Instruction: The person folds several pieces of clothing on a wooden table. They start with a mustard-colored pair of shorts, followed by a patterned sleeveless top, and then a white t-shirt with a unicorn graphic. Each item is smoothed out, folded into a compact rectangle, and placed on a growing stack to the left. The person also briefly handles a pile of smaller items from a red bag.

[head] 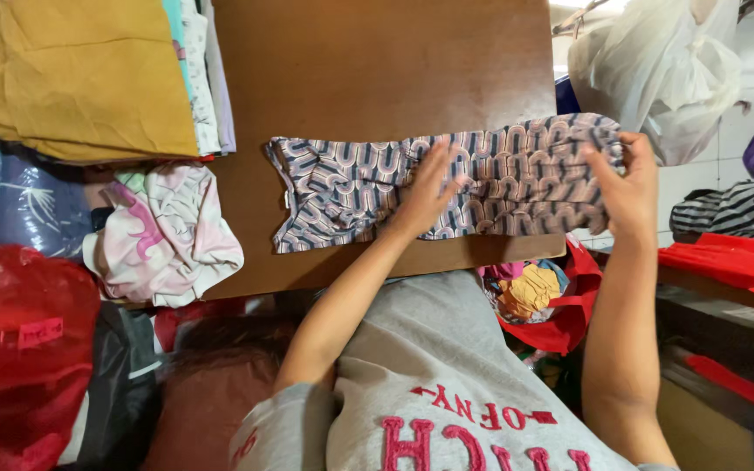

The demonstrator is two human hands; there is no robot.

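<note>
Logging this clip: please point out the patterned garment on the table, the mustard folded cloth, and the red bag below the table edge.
patterned garment [342, 187], head view, left flat part.
mustard folded cloth [89, 74], head view, top face.
red bag [569, 318], head view, front wall.

A garment [447, 179] patterned with blue, grey and white arches is lying on the brown table [377, 61]. A mustard-yellow folded cloth [89, 74] is showing beside a pink-and-white swirled cloth [167, 231] and a red bag [19, 349].
</note>
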